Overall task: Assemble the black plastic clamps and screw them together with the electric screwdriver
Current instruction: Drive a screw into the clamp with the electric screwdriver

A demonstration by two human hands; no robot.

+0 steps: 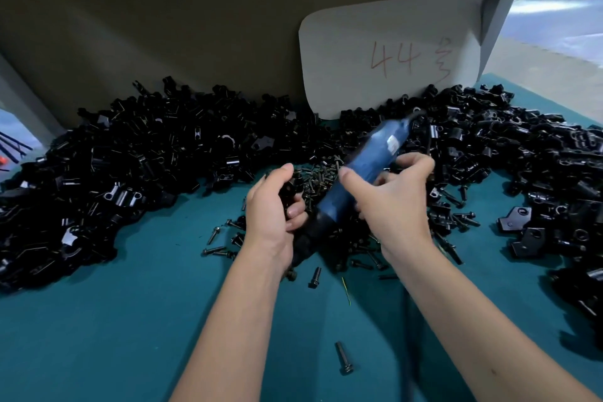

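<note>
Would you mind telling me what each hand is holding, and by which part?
The right hand grips the blue screwdriver around the middle of its body. The left hand holds a black clamp, fingers curled round it.

Dim, even light; motion blur; edges bowed.

The blue screwdriver point(354, 179) is motion-blurred, its tip hidden.

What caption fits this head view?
Left hand grips a black clamp; right hand holds the blue electric screwdriver beside it.
</note>
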